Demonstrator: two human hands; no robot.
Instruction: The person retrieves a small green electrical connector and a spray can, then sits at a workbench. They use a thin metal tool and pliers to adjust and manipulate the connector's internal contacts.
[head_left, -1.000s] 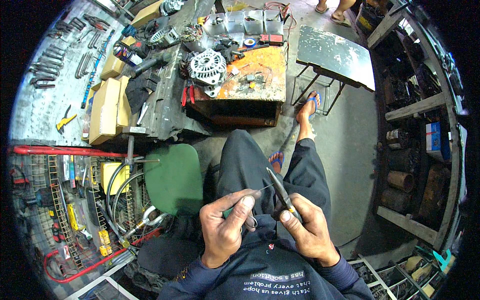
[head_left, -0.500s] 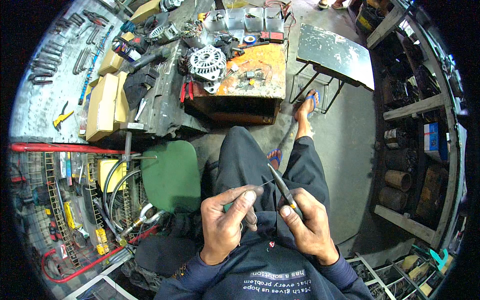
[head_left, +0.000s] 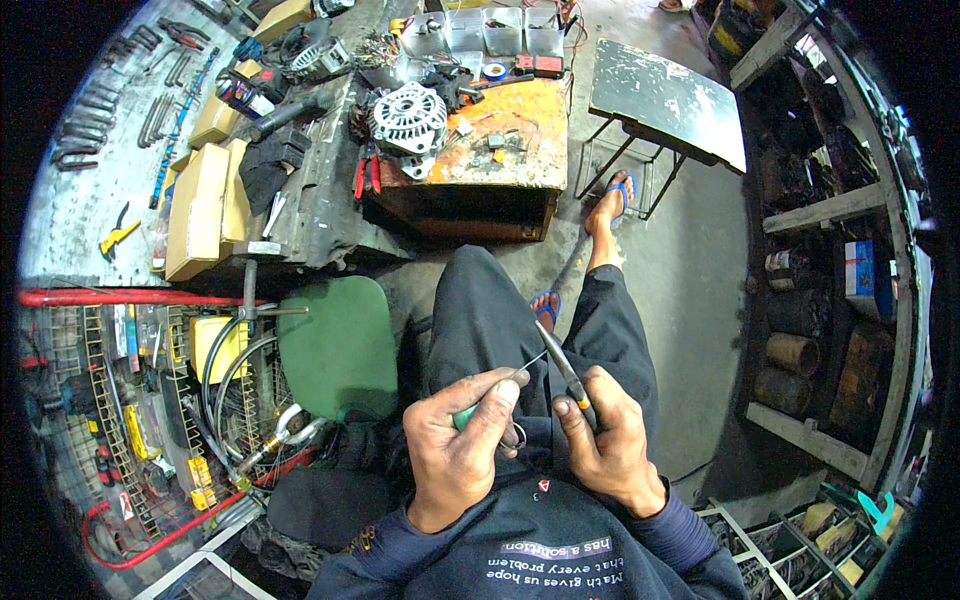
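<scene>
Held above my lap, my left hand [head_left: 462,440] pinches a thin wire [head_left: 535,360] between thumb and forefinger. A bit of something green [head_left: 463,417] shows inside that hand, its kind mostly hidden by the fingers. My right hand [head_left: 612,440] is closed round long-nose pliers [head_left: 566,368], their dark jaws pointing up and away from me. The wire's free end reaches up to the side of the jaws; whether they grip it I cannot tell.
Ahead, a worn orange-topped bench [head_left: 510,130] bears an alternator housing [head_left: 408,118], red-handled pliers [head_left: 367,176] and clear bins. A green seat [head_left: 337,345] stands at left, beside a tool rack. A small black table [head_left: 665,100] is far right, with wooden shelving [head_left: 825,208] beyond.
My left hand has rolled slightly, showing more of the green thing. The pliers have turned a little, their tip still near the wire. Both hands keep their hold.
</scene>
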